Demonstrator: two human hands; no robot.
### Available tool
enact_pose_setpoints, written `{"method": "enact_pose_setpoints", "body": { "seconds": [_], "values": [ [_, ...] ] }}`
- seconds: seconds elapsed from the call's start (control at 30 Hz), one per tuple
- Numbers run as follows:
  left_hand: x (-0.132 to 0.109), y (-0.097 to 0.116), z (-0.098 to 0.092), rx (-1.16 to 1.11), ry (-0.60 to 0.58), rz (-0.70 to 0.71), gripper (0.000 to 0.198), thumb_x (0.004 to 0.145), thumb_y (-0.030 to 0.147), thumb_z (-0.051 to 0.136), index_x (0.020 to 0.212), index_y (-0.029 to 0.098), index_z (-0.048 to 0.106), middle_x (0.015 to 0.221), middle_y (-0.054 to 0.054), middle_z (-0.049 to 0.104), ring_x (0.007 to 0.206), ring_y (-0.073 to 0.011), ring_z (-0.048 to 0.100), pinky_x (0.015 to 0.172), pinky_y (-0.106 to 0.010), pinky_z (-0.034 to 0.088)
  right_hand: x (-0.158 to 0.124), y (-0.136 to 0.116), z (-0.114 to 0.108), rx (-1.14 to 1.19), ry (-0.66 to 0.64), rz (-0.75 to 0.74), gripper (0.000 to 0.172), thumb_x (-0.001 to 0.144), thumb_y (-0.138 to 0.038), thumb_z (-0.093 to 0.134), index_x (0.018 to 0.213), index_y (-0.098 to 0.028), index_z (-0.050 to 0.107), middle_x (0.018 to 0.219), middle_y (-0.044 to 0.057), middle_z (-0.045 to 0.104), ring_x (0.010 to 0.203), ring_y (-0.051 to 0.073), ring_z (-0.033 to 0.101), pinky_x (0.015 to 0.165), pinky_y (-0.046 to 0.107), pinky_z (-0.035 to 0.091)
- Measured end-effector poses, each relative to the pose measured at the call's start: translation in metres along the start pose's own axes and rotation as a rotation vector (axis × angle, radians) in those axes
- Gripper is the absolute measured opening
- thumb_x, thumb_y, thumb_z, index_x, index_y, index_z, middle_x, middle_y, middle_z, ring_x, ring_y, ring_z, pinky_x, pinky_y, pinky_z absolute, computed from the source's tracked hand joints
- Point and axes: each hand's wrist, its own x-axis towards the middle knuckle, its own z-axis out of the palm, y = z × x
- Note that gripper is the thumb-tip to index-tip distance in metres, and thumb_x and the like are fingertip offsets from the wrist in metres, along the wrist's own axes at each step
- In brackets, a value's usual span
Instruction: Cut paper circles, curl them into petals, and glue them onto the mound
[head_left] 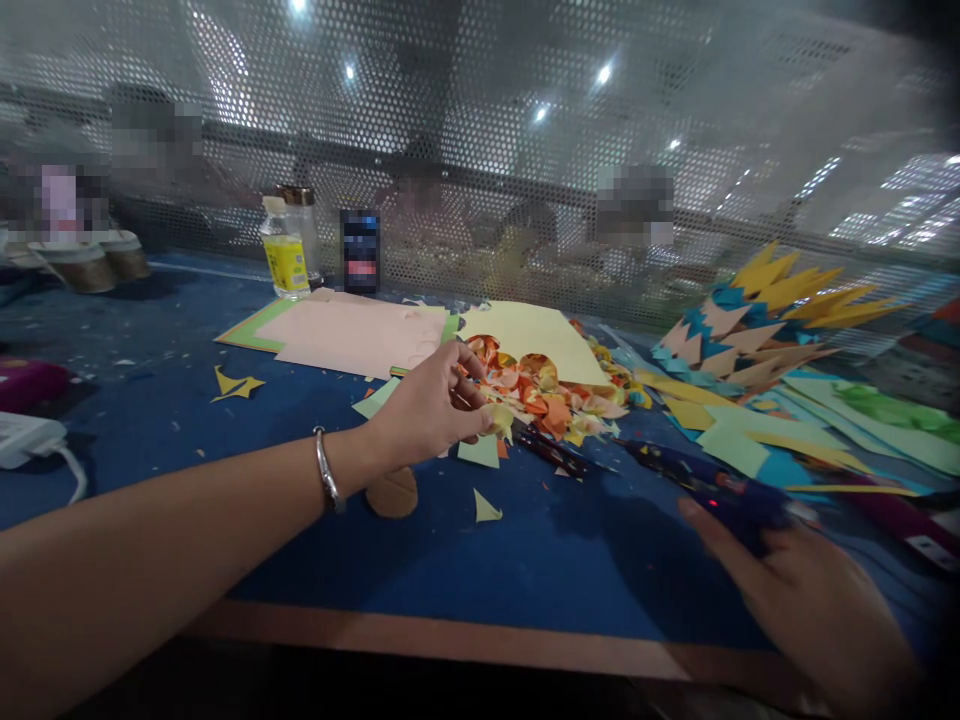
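My left hand (pixel 439 400), with a silver bracelet at the wrist, is closed on a small pale yellow paper piece (pixel 499 420) at the near left edge of a pile of orange and yellow curled paper pieces (pixel 540 385). At the right, my right hand (pixel 802 590) is wrapped round a dark blue glue gun (pixel 720 490) with a small red light, its nozzle pointing left toward the pile. Dark scissors (pixel 555 452) lie between the two. A round brown disc (pixel 391 493) rests below my left wrist.
Pink paper sheets (pixel 352 330) and a pale yellow sheet (pixel 525 330) lie behind the pile. A bottle (pixel 285 255) and a phone (pixel 361 250) stand at the back. A spiky paper piece (pixel 750 330) is at the right, beside paper strips. A white plug (pixel 30 440) lies left.
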Motion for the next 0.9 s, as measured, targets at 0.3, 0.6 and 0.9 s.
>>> {"method": "enact_pose_setpoints", "body": {
  "seconds": [0.3, 0.6, 0.9],
  "values": [
    [-0.003, 0.0, 0.002, 0.224, 0.028, 0.108, 0.033, 0.069, 0.023, 0.061, 0.095, 0.021, 0.041, 0.07, 0.002, 0.059, 0.06, -0.0123, 0.056, 0.053, -0.026, 0.042, -0.022, -0.036, -0.013, 0.168, -0.202, -0.221, 0.033, 0.085, -0.049, 0.048, 0.071, -0.031, 0.072, 0.063, 0.008, 0.07, 0.068, 0.029, 0.07, 0.053, 0.032, 0.053],
    [-0.006, -0.002, 0.006, 0.243, -0.008, 0.142, 0.032, 0.068, 0.023, 0.057, 0.096, 0.021, 0.041, 0.069, 0.003, 0.057, 0.062, -0.0117, 0.057, 0.059, -0.026, 0.043, -0.015, -0.086, -0.017, 0.187, 0.084, -0.602, 0.043, 0.094, -0.043, 0.037, 0.088, -0.021, 0.073, 0.092, 0.008, 0.075, 0.092, 0.027, 0.07, 0.077, 0.034, 0.058],
    [-0.009, 0.003, 0.009, 0.281, -0.039, 0.166, 0.028, 0.07, 0.021, 0.055, 0.095, 0.02, 0.042, 0.072, 0.002, 0.058, 0.062, -0.0107, 0.056, 0.059, -0.027, 0.042, -0.013, -0.091, -0.017, 0.2, 0.028, -0.589, 0.043, 0.095, -0.043, 0.034, 0.082, -0.024, 0.071, 0.088, 0.006, 0.073, 0.087, 0.023, 0.071, 0.075, 0.03, 0.057]
  ]
}}
